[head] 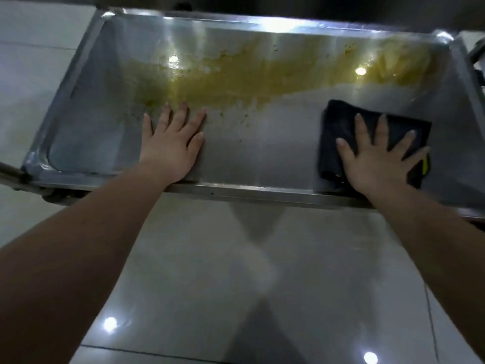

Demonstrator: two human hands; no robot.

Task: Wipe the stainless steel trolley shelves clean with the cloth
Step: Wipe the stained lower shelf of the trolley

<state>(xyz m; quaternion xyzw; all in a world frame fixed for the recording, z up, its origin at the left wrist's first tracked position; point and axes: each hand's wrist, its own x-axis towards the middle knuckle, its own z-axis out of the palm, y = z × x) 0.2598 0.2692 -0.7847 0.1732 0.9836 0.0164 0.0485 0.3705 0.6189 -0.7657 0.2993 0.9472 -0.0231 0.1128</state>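
The dark cloth (pixel 338 122) lay flat on the trolley shelf (pixel 262 158) close to its near right corner. The right hand (pixel 378 164) pressed down on it with fingers (pixel 361 127) straight and spread wide, pinning it rather than gripping it. The left hand (pixel 170 148) rested palm-down on bare steel by the near edge, left of the middle. Its fingers (pixel 181 114) were straight and fairly close together and held nothing; it looked like a brace. What mattered for the coming stroke was the yellow smear (pixel 249 74). It lay beyond the cloth, toward the far edge, and its long axis ran side to side, from near the far right corner across to left of centre, roughly parallel to the shelf's long edges. The cloth sat nearer the smear's right end, with a band of cleaner-looking steel between them. The right hand, already on the cloth, therefore seemed the one placed to push away toward the far edge and then sweep leftward along the smear. The left fingertips sat just at the smear's near left fringe, and would probably need to shift once the cloth came across.
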